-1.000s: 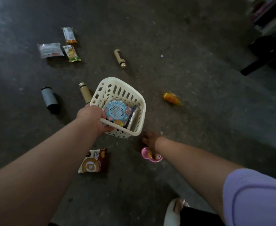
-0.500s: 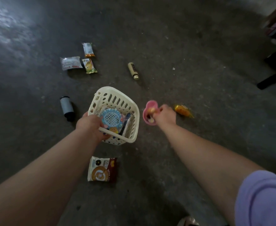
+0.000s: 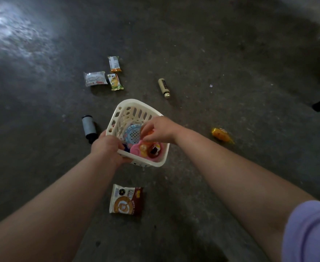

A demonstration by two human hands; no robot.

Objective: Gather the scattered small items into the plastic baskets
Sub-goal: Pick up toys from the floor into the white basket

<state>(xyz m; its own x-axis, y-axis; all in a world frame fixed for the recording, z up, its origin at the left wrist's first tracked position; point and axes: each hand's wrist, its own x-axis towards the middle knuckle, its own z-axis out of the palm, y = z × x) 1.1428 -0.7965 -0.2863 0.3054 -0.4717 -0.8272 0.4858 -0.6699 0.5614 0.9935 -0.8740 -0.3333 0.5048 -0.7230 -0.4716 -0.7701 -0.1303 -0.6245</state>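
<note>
your basket (image 3: 136, 102) has the canister (image 3: 88, 127) just left, the pouch (image 3: 221, 135) off right, the tube (image 3: 164, 87) behind, the packet (image 3: 126, 200) before it.

Your left hand (image 3: 108, 148) grips the basket (image 3: 136, 111) at its near left rim. The fingers curl over the edge into the inside, and the back of the hand faces you. Your left forearm (image 3: 61, 205) runs bare and straight from the lower left up to that rim. Your right hand (image 3: 159, 130) hangs above the basket's opening, reaching in from its right side. Its wrist is bent down and its fingers (image 3: 149, 124) are bunched toward the basket's left wall; whether they pinch anything cannot be told. Your right forearm (image 3: 221, 167) stretches from the lower right to the basket's right rim.
</note>
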